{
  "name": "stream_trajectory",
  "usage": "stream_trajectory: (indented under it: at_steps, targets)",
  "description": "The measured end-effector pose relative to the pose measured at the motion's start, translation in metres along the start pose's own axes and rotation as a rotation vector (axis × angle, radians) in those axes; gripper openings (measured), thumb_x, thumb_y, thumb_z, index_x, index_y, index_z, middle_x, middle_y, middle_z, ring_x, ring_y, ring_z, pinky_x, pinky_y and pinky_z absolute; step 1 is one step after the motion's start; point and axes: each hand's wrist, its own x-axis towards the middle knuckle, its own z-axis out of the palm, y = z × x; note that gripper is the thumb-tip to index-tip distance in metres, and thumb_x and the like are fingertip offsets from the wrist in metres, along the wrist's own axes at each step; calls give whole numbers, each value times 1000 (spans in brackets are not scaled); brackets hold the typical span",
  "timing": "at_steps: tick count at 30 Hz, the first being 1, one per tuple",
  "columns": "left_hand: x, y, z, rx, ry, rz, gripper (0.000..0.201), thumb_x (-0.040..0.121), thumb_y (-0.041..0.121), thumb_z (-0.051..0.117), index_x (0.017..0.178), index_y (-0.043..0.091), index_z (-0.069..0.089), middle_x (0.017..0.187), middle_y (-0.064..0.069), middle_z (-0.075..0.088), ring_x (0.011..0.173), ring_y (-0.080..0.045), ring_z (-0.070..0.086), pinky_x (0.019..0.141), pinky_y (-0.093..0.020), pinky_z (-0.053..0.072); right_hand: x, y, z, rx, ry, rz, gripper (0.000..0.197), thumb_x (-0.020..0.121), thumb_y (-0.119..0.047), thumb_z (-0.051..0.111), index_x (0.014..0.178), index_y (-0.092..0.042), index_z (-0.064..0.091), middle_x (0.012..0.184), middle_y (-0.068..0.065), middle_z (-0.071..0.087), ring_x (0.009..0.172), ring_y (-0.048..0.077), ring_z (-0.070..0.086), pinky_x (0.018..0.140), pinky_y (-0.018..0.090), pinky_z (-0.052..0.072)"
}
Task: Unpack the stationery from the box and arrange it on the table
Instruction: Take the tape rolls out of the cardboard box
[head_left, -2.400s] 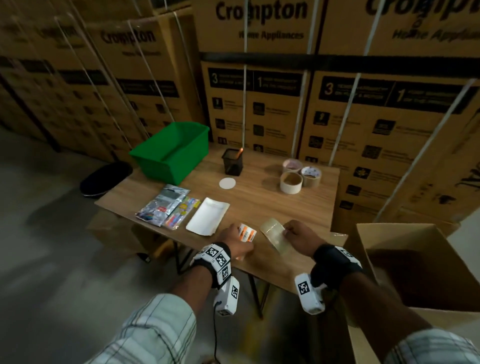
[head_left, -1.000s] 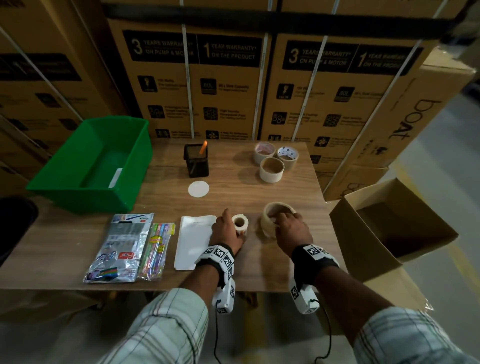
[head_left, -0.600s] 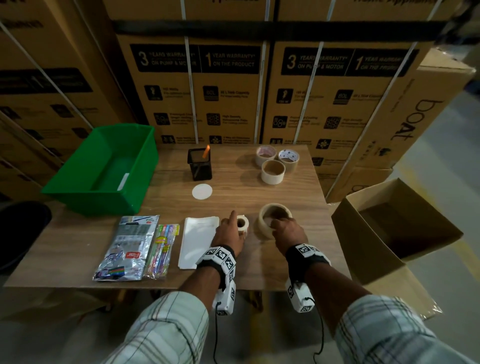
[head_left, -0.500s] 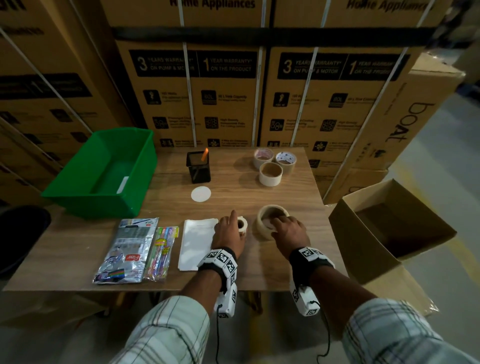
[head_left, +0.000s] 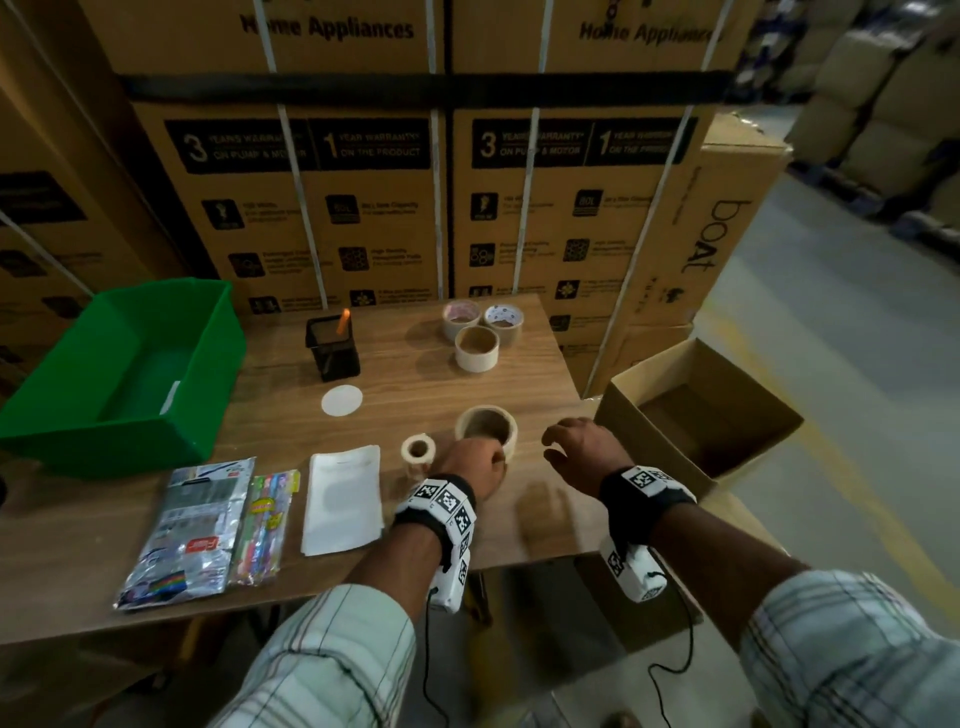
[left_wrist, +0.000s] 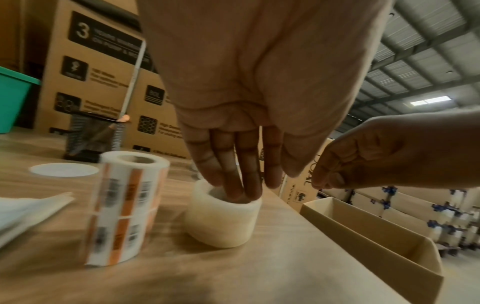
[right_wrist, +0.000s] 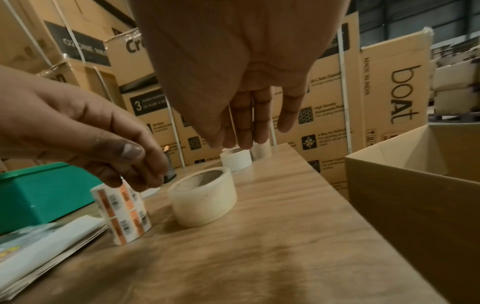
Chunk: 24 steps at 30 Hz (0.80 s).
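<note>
While both hands hover over the near-right part of the wooden table (head_left: 524, 358), nothing is actually grasped. L hand (head_left: 470, 464) sits just above the clear tape roll (head_left: 486, 427); in the L wrist view its straight fingers (left_wrist: 228, 168) dip into the roll's open core, touching the rim, not curled round it. R hand (head_left: 584, 451) is off to the right of that roll, fingers loosely bent, holding nothing, apart from the tape. Label roll (head_left: 417, 453) w/ orange-and-white barcode stickers stands upright just left of the tape roll, untouched. Left of that, along the near edge: white envelope stack (head_left: 343, 499), pen pack (head_left: 262, 525), silver foil pack (head_left: 189, 525). Far side: three more tape rolls (head_left: 477, 349), black mesh pen cup (head_left: 332, 349), white disc (head_left: 341, 400) near it. Green bin (head_left: 124, 374) at far left. Open cardboard box (head_left: 696, 415) sits right of the table; can't tell if anything's inside.
</note>
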Motion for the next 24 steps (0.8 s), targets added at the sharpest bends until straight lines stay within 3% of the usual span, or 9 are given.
stream_trajectory:
  at_steps: [5, 9, 14, 17, 24]
  targets:
    - [30, 51, 15, 29, -127, 66, 24, 92, 31, 51, 105, 20, 68, 110, -6, 70, 104, -27, 62, 86, -32, 50, -15, 56, -12, 36, 0, 81, 24, 90, -32, 54, 107, -19, 64, 111, 7, 62, 107, 31, 56, 83, 34, 46]
    - [69, 97, 31, 22, -156, 79, 23, 91, 33, 52, 104, 20, 67, 109, -5, 69, 104, -27, 62, 87, -33, 50, -17, 122, -20, 75, -40, 120, 19, 83, -30, 58, 98, -20, 64, 103, 11, 61, 95, 33, 59, 73, 34, 45]
    - [122, 173, 64, -7, -214, 59, 21, 92, 31, 53, 106, 22, 67, 109, -2, 69, 101, -22, 62, 87, -33, 50, -18, 218, -19, 152, -27, 130, 21, 88, -26, 58, 108, -20, 63, 106, 6, 62, 95, 27, 59, 76, 39, 52]
    - [157, 221, 90, -21, -249, 34, 21, 92, 31, 54, 105, 20, 67, 109, -4, 69, 102, -23, 62, 89, -34, 50, -20, 277, -16, 191, -6, 198, 18, 89, -26, 56, 106, -22, 63, 101, 1, 61, 91, 22, 59, 74, 38, 54]
    - [202, 289, 141, -30, -315, -128, 21, 93, 31, 53, 106, 18, 65, 110, -6, 67, 104, -28, 61, 84, -31, 45, -13, 369, -17, 272, -114, 286, 19, 90, -24, 53, 101, -15, 65, 100, 7, 63, 93, 25, 60, 78, 36, 52]
